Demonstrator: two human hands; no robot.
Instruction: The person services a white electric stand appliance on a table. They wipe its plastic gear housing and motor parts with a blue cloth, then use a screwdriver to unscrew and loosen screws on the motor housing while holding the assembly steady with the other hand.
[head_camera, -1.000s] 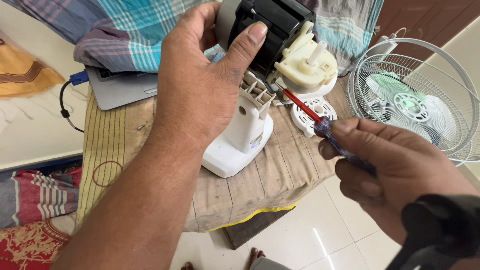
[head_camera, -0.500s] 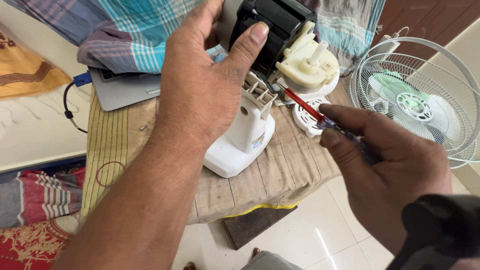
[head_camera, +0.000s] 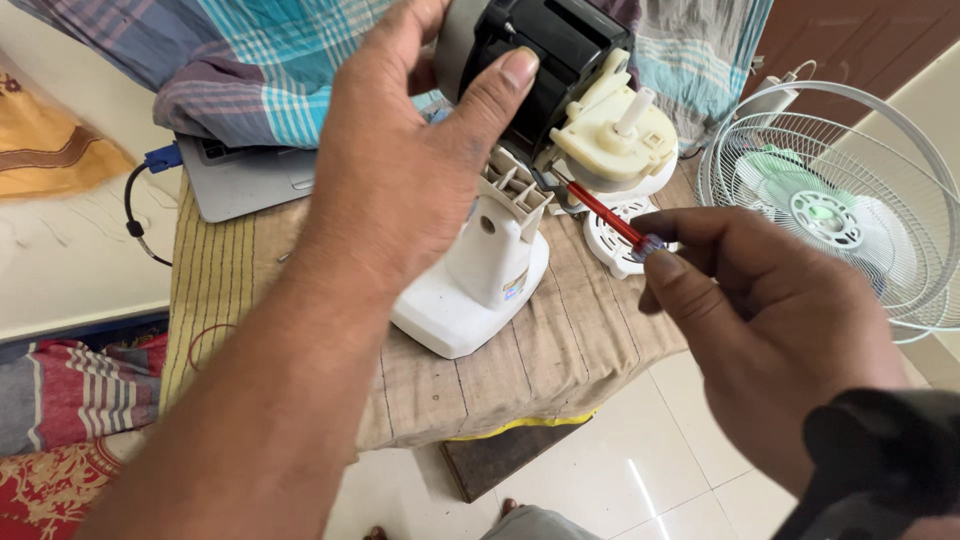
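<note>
Everything here is placed from the white fan stand (head_camera: 480, 275), which stands tilted on its base in the middle of the cloth-covered surface (head_camera: 560, 370).

Far to the left of the stand, a grey laptop (head_camera: 245, 180) lies at the back edge of the surface, with a black cable (head_camera: 135, 215) hanging beside it and a checked cloth (head_camera: 250, 70) heaped on its rear part.

The left hand (head_camera: 410, 150) comes in over the stand from the lower left. It is closed around the black fan motor (head_camera: 545, 50) that sits at the top of the stand; the thumb presses on the motor's dark housing, and the other fingers are hidden behind it.

Just right of the stand's head, a cream gear housing (head_camera: 610, 130) with a short peg is fixed to the motor. A red-shafted screwdriver (head_camera: 605, 212) points its tip into the joint between the stand's head and this housing. Beneath the shaft, a round white slotted plate (head_camera: 615, 250) lies on the surface.

Right of the stand, the right hand (head_camera: 760, 320) pinches the screwdriver's handle between thumb and fingertips.

Well to the right of the stand, a fan guard (head_camera: 840, 200) with pale green blades stands off the surface.
</note>
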